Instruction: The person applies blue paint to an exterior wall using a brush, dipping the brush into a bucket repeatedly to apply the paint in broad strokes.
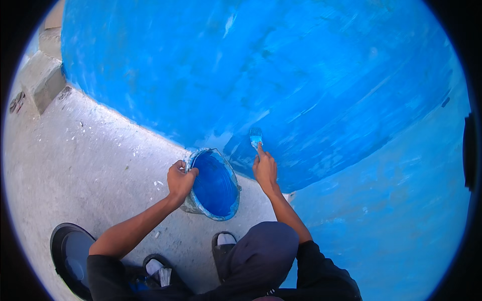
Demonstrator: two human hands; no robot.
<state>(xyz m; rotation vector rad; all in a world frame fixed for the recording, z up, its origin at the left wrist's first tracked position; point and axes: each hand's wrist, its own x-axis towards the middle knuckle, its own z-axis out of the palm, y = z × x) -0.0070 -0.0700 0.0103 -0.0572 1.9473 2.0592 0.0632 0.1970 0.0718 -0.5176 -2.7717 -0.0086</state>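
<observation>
Plainly grips the bucket (191,204) by its rim in the left hand (181,181), close to the blue wall (341,60), probably to keep paint (216,185) within reach, and clasps the brush (256,138) by its handle in the right hand (265,169), bristles at that wall.

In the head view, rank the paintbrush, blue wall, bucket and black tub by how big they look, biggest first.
1. Blue wall
2. Bucket and black tub: unranked; they look close, and the left arm partly hides the tub.
3. Paintbrush
</observation>
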